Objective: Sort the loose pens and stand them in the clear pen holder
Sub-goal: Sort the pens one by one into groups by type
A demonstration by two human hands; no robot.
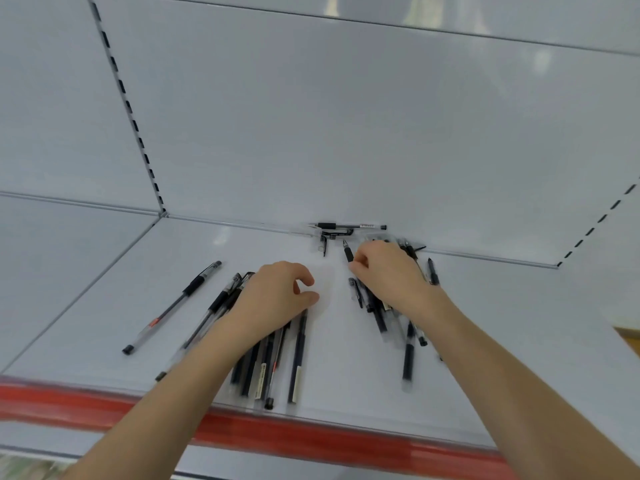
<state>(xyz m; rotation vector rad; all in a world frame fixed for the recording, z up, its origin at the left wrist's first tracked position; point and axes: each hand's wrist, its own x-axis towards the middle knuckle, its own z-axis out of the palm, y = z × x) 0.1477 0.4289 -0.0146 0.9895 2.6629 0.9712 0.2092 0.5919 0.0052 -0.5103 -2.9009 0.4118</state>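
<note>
Here the sorting is in its gathering stage, and the landmark to steer by is the red strip [242,431] along the front edge of the white shelf [104,289]. Behind that strip, toward its left half, the left hand [273,299] rests palm-down on a bundle of dark pens [273,362] that fans back toward the strip; its fingers are curled loosely and I cannot tell whether they actually grip anything. Farther back from the strip and to the right, the right hand [384,275] pinches a black-tipped pen [347,252] between thumb and fingers, with a second heap of pens [381,317] lying under and beside the wrist. To do this step well, I would square each heap so every tip points the same way, lifting the pinched pen clear rather than dragging it across its neighbours, which would probably roll. One clear-barrelled pen [173,306] lies alone, left of the left-hand bundle, and will need fetching. Farthest from the strip, against the back wall, sit a lone pen [349,225] and some dark caps or clips [330,235], too small to name surely. The clear pen holder is not visibly anywhere in view; it may be outside the frame, so nothing can yet be stood upright.
</note>
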